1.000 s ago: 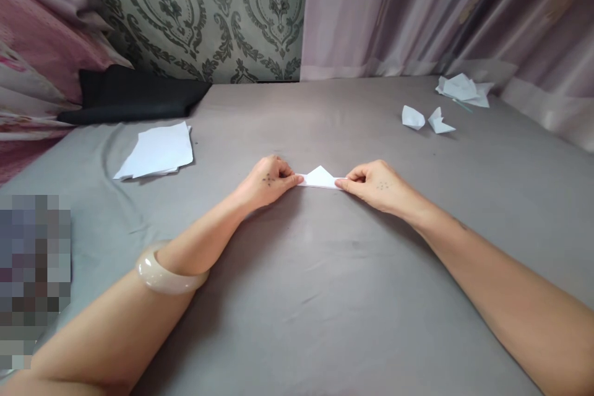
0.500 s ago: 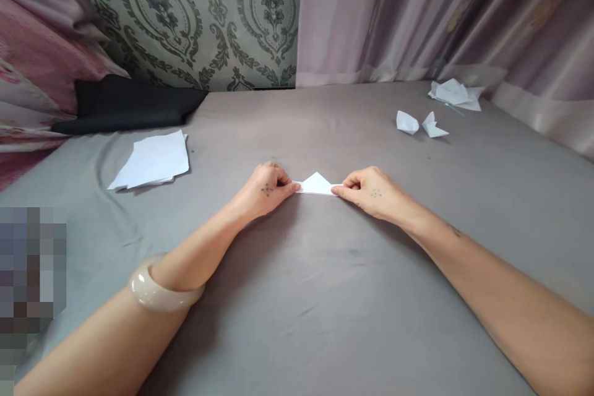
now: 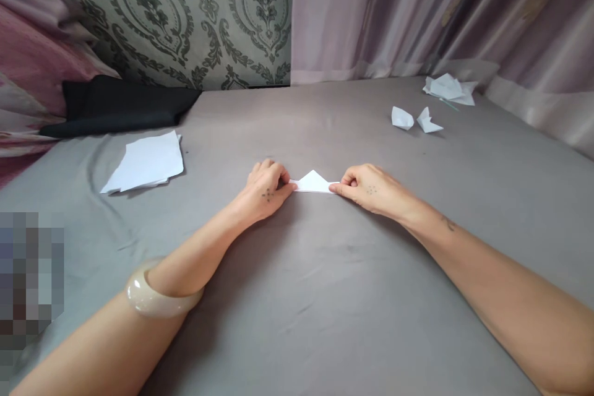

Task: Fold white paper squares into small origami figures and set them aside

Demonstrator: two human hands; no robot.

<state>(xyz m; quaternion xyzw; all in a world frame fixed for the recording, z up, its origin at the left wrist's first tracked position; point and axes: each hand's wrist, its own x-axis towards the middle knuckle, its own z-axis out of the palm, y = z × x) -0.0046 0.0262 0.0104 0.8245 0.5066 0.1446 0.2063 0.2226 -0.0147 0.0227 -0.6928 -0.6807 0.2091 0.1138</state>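
Note:
A small folded paper (image 3: pixel 314 183), white with a flat band along its near side and a triangular point at the back, lies between my two hands. My left hand (image 3: pixel 270 189) pinches its left end between thumb and fingers. At the right end, my right hand (image 3: pixel 370 188) grips the band the same way, thumb toward me. The fingertips under and behind the paper are partly hidden. A pale bangle (image 3: pixel 160 298) circles my left forearm.
A stack of white paper (image 3: pixel 151 161) lies to the left, before a folded black cloth (image 3: pixel 120 105). Two folded paper pieces (image 3: pixel 402 118) and a pile of paper (image 3: pixel 448 88) are at the back right. Grey fabric (image 3: pixel 325 297) covers the surface; curtains (image 3: pixel 362 18) hang behind.
The view has shifted slightly, so most things sit a little further left. Both hands keep their pinch on the folded paper, whose shape looks the same.

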